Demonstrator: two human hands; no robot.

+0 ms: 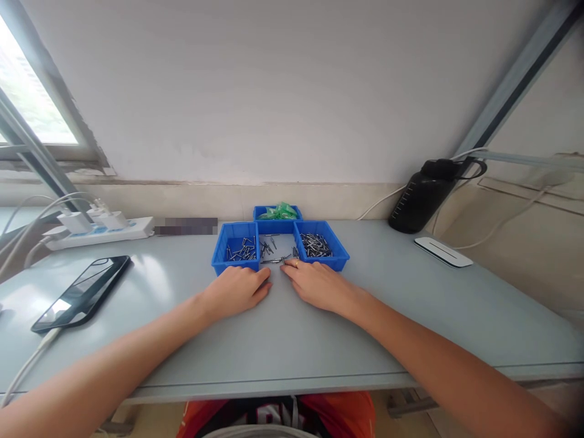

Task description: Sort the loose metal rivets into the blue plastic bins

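My left hand (238, 288) rests on the table just in front of the left blue bin (235, 231), thumb and forefinger apart with nothing visible between them. Opposite it, my right hand (317, 285) is by the near corner of the right blue bin (322, 227). Its thumb and fingers close at a small metal pin (283, 260); the exact grip is partly hidden. More loose metal pins (267, 247) lie on the tabletop between the bins. The left bin holds some similar pins (243, 250), and the right one a denser heap (316, 244).
Behind, a third blue bin (276, 226) contains green plastic packets (279, 211). To the left are a phone (84, 291) on its cable and a white power strip (103, 233). A black bottle (422, 198) and a flat white device (442, 252) stand right. The wall bounds the table.
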